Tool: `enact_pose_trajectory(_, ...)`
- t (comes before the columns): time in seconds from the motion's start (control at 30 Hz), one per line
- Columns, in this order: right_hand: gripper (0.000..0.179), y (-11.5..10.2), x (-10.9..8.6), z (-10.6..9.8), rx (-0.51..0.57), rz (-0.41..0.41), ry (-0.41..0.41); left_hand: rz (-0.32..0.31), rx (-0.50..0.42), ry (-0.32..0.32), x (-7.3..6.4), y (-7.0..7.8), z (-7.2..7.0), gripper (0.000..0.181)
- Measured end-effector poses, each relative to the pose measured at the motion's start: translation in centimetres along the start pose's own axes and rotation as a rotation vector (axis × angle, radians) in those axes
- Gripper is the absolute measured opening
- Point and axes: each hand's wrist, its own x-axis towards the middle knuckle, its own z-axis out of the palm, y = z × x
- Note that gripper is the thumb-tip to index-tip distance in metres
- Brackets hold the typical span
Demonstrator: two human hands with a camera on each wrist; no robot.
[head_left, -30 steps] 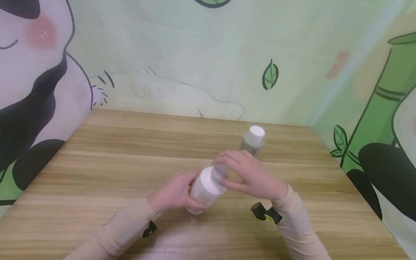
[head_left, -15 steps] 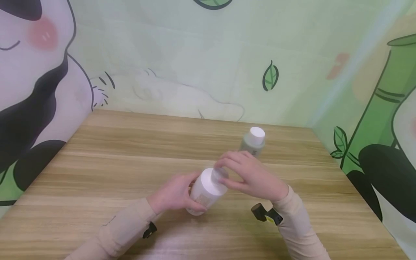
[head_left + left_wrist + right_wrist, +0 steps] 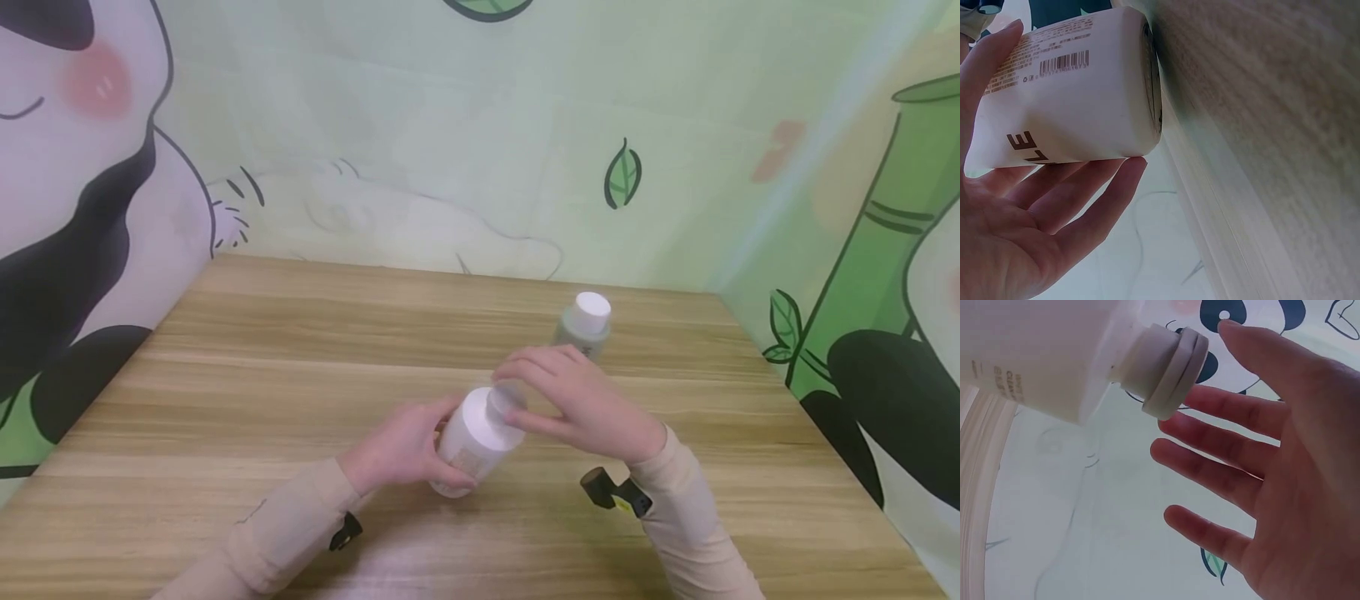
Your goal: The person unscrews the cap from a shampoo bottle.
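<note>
A white bottle (image 3: pixel 476 446) leans to the right in the head view, its base low by the table. My left hand (image 3: pixel 401 442) grips its body, thumb on the near side and fingers around the far side. In the left wrist view, brown print and a barcode show on the bottle (image 3: pixel 1066 94). My right hand (image 3: pixel 581 404) is at the bottle's cap (image 3: pixel 1175 372). In the right wrist view the thumb stands apart from the cap, and the extended fingers (image 3: pixel 1229 440) reach behind and below it; whether a fingertip touches it I cannot tell.
A second bottle (image 3: pixel 583 329), greenish with a white cap, stands behind my right hand, its lower part hidden. The wooden table (image 3: pixel 300 358) reaches back to a wall covering (image 3: pixel 375 125) printed with pandas and bamboo.
Hardly anything differs. The right hand's fingers shift slightly about the cap, while the left hand and the bottle keep their place.
</note>
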Motion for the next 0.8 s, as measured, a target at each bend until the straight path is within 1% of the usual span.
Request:
enact_pose_trajectory(0.1,0.035,-0.01,0.02,0.01,-0.024,0.006,0.002,0.001,0.001,0.002,0.0,-0.01,0.01,0.074)
enact_pose_trajectory(0.27,0.031,-0.05,0.08,0.1,-0.038,-0.015,0.006,-0.004,-0.011,0.0,0.03,-0.01,-0.02,0.072)
enact_pose_trajectory(0.43,0.032,-0.05,0.07,0.22,-0.006,-0.069,-0.013,-0.007,-0.016,-0.003,-0.01,0.08,-0.12,0.075)
enact_pose_trajectory(0.57,0.033,0.05,0.06,0.28,-0.003,-0.11,-0.015,-0.005,-0.024,-0.006,-0.04,0.19,-0.17,0.078)
enact_pose_trajectory(0.67,0.034,0.12,0.0,0.28,-0.008,-0.095,-0.015,-0.001,-0.025,-0.007,-0.03,0.23,-0.16,0.077)
enact_pose_trajectory(0.8,0.036,0.13,-0.1,0.22,-0.021,-0.028,-0.007,0.004,-0.023,-0.007,0.01,0.26,-0.12,0.073)
